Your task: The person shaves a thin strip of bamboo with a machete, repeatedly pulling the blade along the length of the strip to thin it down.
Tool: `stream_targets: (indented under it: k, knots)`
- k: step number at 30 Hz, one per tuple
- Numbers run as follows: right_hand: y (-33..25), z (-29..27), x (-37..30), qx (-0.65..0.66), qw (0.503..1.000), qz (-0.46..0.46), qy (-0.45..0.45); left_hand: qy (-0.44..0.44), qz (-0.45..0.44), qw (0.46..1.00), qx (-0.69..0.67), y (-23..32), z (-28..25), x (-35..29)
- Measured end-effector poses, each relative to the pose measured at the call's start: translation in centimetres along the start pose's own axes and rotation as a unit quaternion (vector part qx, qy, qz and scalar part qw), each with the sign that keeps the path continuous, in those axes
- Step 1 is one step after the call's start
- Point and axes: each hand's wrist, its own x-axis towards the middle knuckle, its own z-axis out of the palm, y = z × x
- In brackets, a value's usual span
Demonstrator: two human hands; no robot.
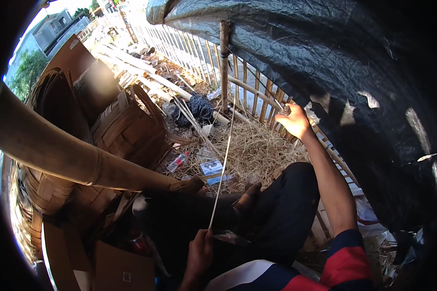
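Note:
My left hand is closed around the lower end of a long, thin bamboo strip, low in front of my lap. The strip rises from it at a slight slant toward the fence. Beside this hand, over my dark trousers, lies a shiny flat piece whose kind I cannot make out. My right hand is stretched far out to the right, near the bamboo fence and the black sheet. Its fingers are curled around something small and dark that is mostly hidden.
A thick bamboo pole crosses the left side. Behind it stand woven bamboo baskets, with a cardboard box below. Bamboo shavings and a plastic bottle litter the ground. A black tarpaulin hangs over the slatted fence.

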Motion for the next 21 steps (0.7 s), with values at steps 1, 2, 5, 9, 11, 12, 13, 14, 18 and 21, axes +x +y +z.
stream_targets:
  k: [1, 2, 5, 9, 11, 12, 13, 14, 18, 21]
  knots:
    - [1.9, 0.7, 0.2, -0.028, 0.996, -0.008, 0.085, 0.017, 0.016, 1.0, 0.011, 0.4, 0.1, 1.0]
    - [3.7, 0.5, 0.6, -0.019, 0.995, -0.035, 0.087, 0.031, 0.032, 0.999, 0.006, 1.1, 0.0, 2.1]
    - [-1.3, 1.3, -3.0, 0.052, 0.986, -0.138, 0.077, 0.035, 0.049, 0.995, -0.074, 2.8, -0.5, 5.8]
    - [-3.8, 0.8, -4.1, 0.033, 0.978, -0.201, -0.032, -0.043, 0.06, 0.985, -0.155, 6.4, -0.2, 10.2]
    - [-7.7, 1.4, -5.8, -0.011, 0.971, -0.227, -0.078, -0.046, 0.153, 0.963, -0.215, 6.6, 0.5, 11.9]
    - [-8.4, 2.1, -6.1, -0.034, 0.957, -0.276, -0.079, -0.044, 0.159, 0.969, -0.185, 7.2, 0.4, 12.1]
    - [-8.2, 2.9, -6.0, -0.045, 0.939, -0.336, -0.061, -0.066, 0.147, 0.965, -0.205, 7.3, 0.9, 12.8]
    - [-8.5, 3.6, -6.1, -0.035, 0.923, -0.374, -0.08, -0.067, 0.145, 0.962, -0.22, 7.9, 1.3, 13.0]
    - [-11.6, 4.8, -7.5, -0.162, 0.9, -0.392, -0.106, -0.05, 0.084, 0.954, -0.282, 8.3, 2.2, 13.0]
    - [-12.7, 4.7, -7.9, -0.167, 0.895, -0.395, -0.12, -0.012, 0.113, 0.955, -0.273, 8.0, 2.9, 12.9]
